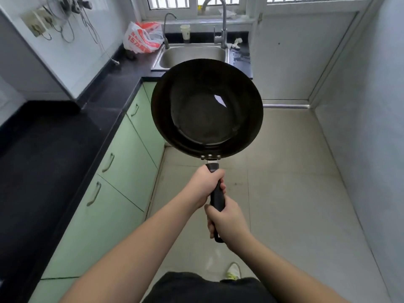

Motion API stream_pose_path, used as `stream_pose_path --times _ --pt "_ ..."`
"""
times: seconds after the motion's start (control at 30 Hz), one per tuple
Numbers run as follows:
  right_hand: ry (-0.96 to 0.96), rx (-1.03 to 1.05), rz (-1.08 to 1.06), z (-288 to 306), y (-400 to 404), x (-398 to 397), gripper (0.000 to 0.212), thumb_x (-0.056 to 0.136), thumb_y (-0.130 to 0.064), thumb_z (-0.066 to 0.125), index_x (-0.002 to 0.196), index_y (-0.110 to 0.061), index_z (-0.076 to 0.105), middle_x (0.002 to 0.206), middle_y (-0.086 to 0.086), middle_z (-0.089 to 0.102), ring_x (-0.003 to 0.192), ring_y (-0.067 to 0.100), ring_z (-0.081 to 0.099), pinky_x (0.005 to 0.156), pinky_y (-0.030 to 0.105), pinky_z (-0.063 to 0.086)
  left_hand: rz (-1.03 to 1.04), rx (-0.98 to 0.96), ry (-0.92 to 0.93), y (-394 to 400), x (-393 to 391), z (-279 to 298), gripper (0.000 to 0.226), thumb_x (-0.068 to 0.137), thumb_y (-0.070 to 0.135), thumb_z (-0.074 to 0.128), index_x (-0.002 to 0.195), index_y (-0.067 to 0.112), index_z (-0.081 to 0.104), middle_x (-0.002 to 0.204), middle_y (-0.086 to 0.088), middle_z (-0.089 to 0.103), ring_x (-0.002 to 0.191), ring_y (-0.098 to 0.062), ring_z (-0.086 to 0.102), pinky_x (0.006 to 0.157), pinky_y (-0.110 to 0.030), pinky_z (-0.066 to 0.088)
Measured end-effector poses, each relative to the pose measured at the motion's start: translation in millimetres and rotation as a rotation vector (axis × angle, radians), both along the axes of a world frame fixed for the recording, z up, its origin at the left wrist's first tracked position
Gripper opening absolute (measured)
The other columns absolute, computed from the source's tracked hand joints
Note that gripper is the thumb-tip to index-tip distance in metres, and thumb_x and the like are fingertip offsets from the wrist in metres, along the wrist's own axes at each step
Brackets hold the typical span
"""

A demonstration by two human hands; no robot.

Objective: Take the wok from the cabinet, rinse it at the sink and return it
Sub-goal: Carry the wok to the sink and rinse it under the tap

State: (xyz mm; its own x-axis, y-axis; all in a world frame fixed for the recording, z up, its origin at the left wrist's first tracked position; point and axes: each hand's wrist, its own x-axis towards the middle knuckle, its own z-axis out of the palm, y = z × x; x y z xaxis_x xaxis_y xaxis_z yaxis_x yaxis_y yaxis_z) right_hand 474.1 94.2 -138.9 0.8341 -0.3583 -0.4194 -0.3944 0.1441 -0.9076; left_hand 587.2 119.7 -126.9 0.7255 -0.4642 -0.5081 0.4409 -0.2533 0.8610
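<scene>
A black wok (pixel 206 110) hangs in the air over the floor, held level by its long black handle. My left hand (pixel 204 185) grips the handle close to the pan. Behind it, my right hand (pixel 226 221) grips the handle's end. The steel sink (pixel 192 54) lies ahead at the far end of the black counter, partly covered by the wok's rim, with a tall faucet (pixel 222 22) at its back right. Green cabinet doors (pixel 129 167) run along the left under the counter, all closed.
A red and white plastic bag (pixel 142 37) sits left of the sink, and a paper cup (pixel 185 31) stands behind it. A small second tap (pixel 167 29) rises at the sink's left. White walls close the right side. The tiled floor (pixel 284 182) stretches ahead.
</scene>
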Motion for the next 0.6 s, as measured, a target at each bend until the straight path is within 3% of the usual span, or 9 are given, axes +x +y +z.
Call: stream_pose_path --times 0.13,0.37,0.6 --pt "-0.003 -0.013 0.051 4.0 -18.6 52.7 0.004 0.087 -0.003 0.051 0.087 -0.006 0.049 0.051 0.007 0.053 0.040 0.018 0.048 0.042 0.029 0.042 0.024 0.012 -0.006 -12.0 52.4 3.2 0.024 0.091 0.002 0.050 0.068 0.008 0.047 0.051 -0.005 0.048 0.043 -0.017 0.047 0.054 -0.027 0.047" --pt "0.031 -0.059 0.118 -8.8 -26.9 171.9 0.003 0.087 0.000 0.051 0.086 -0.002 0.051 0.052 0.010 0.053 0.040 0.021 0.048 0.042 0.030 0.042 0.100 -0.008 0.036 -14.6 170.4 -19.3 0.021 0.090 0.001 0.049 0.070 0.006 0.046 0.053 -0.007 0.047 0.041 -0.017 0.046 0.046 -0.024 0.046" --pt "0.071 -0.131 0.147 -0.8 -29.9 298.1 0.004 0.085 -0.002 0.050 0.081 -0.003 0.050 0.052 0.008 0.053 0.037 0.019 0.048 0.037 0.021 0.035 0.178 -0.062 0.064 -14.9 295.4 -25.4 0.029 0.088 -0.002 0.047 0.061 0.008 0.045 0.051 -0.005 0.046 0.041 -0.016 0.043 0.047 -0.025 0.044"
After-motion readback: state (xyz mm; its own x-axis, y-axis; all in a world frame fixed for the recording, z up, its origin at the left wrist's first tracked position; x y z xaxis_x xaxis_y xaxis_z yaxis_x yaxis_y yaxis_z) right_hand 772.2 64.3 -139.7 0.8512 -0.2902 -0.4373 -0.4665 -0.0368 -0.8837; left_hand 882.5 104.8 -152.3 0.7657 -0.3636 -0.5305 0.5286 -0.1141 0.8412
